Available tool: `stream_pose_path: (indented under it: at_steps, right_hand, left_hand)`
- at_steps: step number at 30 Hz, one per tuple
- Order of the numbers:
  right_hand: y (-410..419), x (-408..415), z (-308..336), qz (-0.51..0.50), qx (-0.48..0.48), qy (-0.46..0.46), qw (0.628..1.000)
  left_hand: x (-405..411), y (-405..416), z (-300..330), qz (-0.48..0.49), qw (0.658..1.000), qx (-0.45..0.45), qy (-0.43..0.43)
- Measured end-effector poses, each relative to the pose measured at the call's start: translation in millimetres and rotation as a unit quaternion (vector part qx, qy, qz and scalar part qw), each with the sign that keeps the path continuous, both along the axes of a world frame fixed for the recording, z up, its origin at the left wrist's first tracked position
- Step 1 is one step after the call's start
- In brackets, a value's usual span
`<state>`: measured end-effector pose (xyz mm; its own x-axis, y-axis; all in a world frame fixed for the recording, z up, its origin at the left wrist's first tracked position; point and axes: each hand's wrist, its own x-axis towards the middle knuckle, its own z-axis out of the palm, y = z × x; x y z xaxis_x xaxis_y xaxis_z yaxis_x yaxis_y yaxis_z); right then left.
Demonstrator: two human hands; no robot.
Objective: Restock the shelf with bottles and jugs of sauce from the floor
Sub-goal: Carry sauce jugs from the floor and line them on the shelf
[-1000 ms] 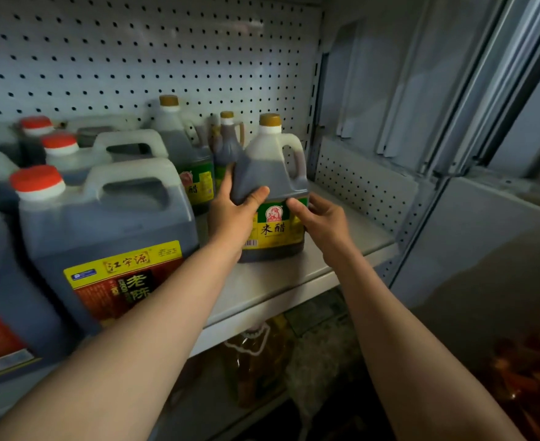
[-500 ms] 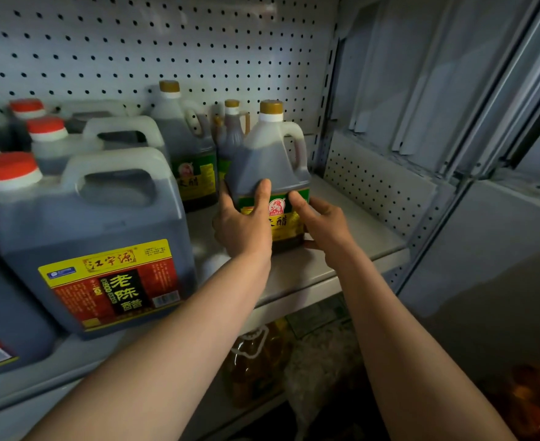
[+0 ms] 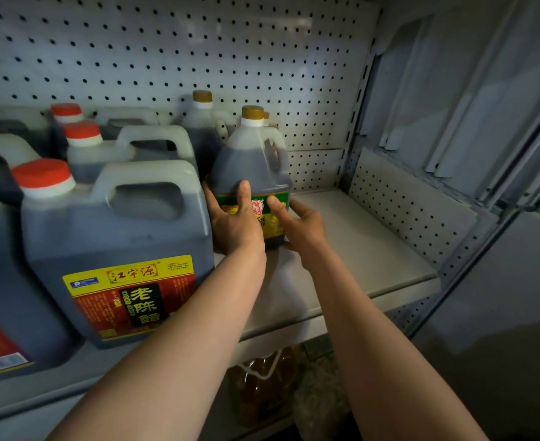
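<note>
A dark sauce jug with a gold cap and a green and yellow label stands upright on the grey shelf, close to the big red-capped jug. My left hand grips its left side, thumb laid up the front. My right hand holds its lower right side, thumb on the label. Behind it stands another gold-capped jug, partly hidden. A third gold cap just peeks out behind the held jug's cap.
Several large red-capped jugs fill the shelf's left half. A pegboard back wall and a pegboard side panel close the shelf in. Bare shelf lies right of the held jug. A yellow oil bottle stands on the level below.
Both hands have slid the gold-capped jug deeper into the shelf and leftward, up against the big jug. It now covers the small bottle behind it.
</note>
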<state>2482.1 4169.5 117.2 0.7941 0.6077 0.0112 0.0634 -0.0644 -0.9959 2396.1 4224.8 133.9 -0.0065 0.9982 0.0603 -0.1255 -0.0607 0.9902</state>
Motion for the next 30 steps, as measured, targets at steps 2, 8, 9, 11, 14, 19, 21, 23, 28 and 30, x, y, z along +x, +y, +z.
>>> stream_pose_path:
  at_steps: [2, 8, 9, 11, 14, 19, 21, 23, 28, 30]
  right_hand:
    - [5.7, 0.6, 1.8, 0.003, -0.001, 0.001, 1.000]
    - [11.3, 2.1, 2.5, 0.008, -0.016, 0.003, 1.000]
    - [11.5, 2.2, 2.4, 0.008, -0.016, 0.003, 1.000]
    - [11.7, 3.8, 2.3, 0.011, -0.010, 0.002, 1.000]
    - [11.7, 5.1, 2.5, 0.018, -0.004, 0.010, 1.000]
    - [15.2, 0.1, 1.7, 0.010, -0.007, 0.012, 1.000]
    - [17.5, -1.1, 1.6, 0.011, -0.009, 0.008, 1.000]
    - [20.0, -2.8, 2.4, 0.014, -0.012, 0.008, 1.000]
    - [27.3, -3.6, 5.2, 0.018, -0.011, 0.013, 1.000]
    - [29.4, -4.5, 7.1, 0.018, -0.010, 0.016, 1.000]
  left_hand:
    - [2.8, 3.0, 1.7, 0.003, 1.000, -0.014, -0.007]
    - [-5.5, -3.7, 1.7, -0.028, 0.999, -0.026, 0.011]
    - [-8.6, -8.3, -0.2, -0.033, 0.999, -0.016, 0.018]
    - [-14.6, -19.8, -6.0, -0.046, 0.998, 0.004, 0.029]
    - [-18.9, -33.2, -15.0, -0.065, 0.997, -0.005, 0.043]
    - [-20.5, -35.8, -15.3, -0.086, 0.996, -0.036, 0.008]
    - [-23.3, -36.3, -11.7, -0.090, 0.995, -0.038, 0.001]
    - [-25.0, -35.0, -9.3, -0.092, 0.995, -0.035, -0.004]
    - [-27.6, -30.8, -4.3, -0.096, 0.994, -0.044, -0.013]
    - [-28.8, -29.8, -0.9, -0.097, 0.994, -0.054, -0.016]
